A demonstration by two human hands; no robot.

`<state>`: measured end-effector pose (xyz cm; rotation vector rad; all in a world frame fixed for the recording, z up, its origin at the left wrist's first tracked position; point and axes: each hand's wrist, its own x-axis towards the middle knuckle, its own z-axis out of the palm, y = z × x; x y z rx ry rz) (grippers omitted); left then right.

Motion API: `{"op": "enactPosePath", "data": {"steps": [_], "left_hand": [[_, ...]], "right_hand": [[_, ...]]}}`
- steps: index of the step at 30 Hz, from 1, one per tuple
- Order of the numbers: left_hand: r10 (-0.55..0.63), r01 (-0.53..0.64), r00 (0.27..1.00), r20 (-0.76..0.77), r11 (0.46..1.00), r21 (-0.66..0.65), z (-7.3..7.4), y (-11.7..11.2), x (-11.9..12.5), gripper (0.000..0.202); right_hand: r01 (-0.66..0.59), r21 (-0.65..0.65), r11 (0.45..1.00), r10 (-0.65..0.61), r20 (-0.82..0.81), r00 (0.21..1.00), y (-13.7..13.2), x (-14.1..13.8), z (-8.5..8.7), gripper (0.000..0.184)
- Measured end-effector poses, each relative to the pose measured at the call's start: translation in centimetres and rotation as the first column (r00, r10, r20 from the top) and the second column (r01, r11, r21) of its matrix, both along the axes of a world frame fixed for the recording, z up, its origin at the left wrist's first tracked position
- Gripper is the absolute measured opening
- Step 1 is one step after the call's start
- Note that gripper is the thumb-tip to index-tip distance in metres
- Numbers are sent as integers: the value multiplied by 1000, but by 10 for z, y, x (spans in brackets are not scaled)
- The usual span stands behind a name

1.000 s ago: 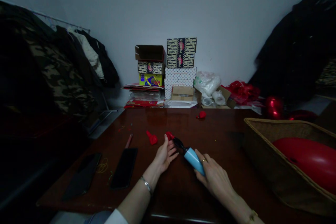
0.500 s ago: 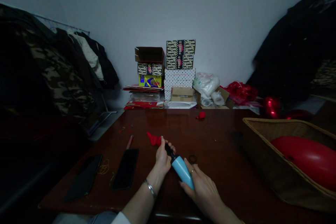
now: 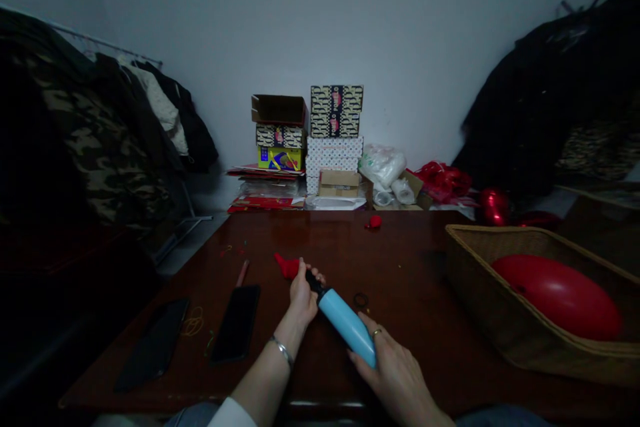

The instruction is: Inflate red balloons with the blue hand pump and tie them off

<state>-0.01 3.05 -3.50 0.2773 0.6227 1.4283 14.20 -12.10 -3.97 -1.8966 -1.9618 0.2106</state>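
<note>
My right hand (image 3: 393,373) is wrapped round the near end of a light blue hand pump (image 3: 345,322) that lies slantwise over the dark wooden table (image 3: 400,260). My left hand (image 3: 303,297) is closed round the pump's black nozzle, and a limp red balloon (image 3: 287,266) sticks out beyond its fingers. A second limp red balloon (image 3: 373,221) lies further back on the table.
Two dark phones (image 3: 235,322) (image 3: 153,345) lie to the left, with a red pen (image 3: 243,273) and rubber bands (image 3: 193,325) near them. A wicker basket (image 3: 480,293) at right holds an inflated red balloon (image 3: 557,293). Boxes (image 3: 333,140) and bags stand behind the table. Coats hang on both sides.
My left hand closed over the pump's nozzle and the balloon's neck. Both hands and the pump drew nearer and a little left. The view tilted down slightly.
</note>
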Motion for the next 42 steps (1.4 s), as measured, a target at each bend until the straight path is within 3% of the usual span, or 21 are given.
{"op": "enactPosePath", "data": {"steps": [6, 11, 14, 18, 24, 31, 42], "left_hand": [[36, -35, 999, 18, 999, -24, -2, 8, -6, 28], [83, -82, 996, 43, 996, -34, 6, 11, -18, 24], [52, -50, 997, 59, 998, -35, 10, 8, -16, 24], [23, -19, 996, 86, 999, -43, 13, 2, -10, 24], [48, -44, 992, 115, 998, -38, 15, 0, -12, 29], [32, -28, 994, 108, 999, -39, 10, -4, -4, 33], [-19, 19, 996, -83, 1000, 1, 4, -17, 14, 36]], "right_hand": [[-1, 55, 998, -9, 178, 984, -15, -3, 1, 60], [-107, 214, 971, 51, 253, 966, -34, 23, -10, 75], [-167, 208, 964, 114, 247, 962, -45, 38, -16, 79], [-153, 200, 968, 92, 283, 955, -51, 40, -15, 79], [-109, 221, 969, 20, 369, 929, -41, 19, 4, 82], [-67, 217, 974, -42, 460, 887, -25, 4, 8, 69], [-95, 221, 971, -36, 526, 850, 2, -19, 15, 71]]}}
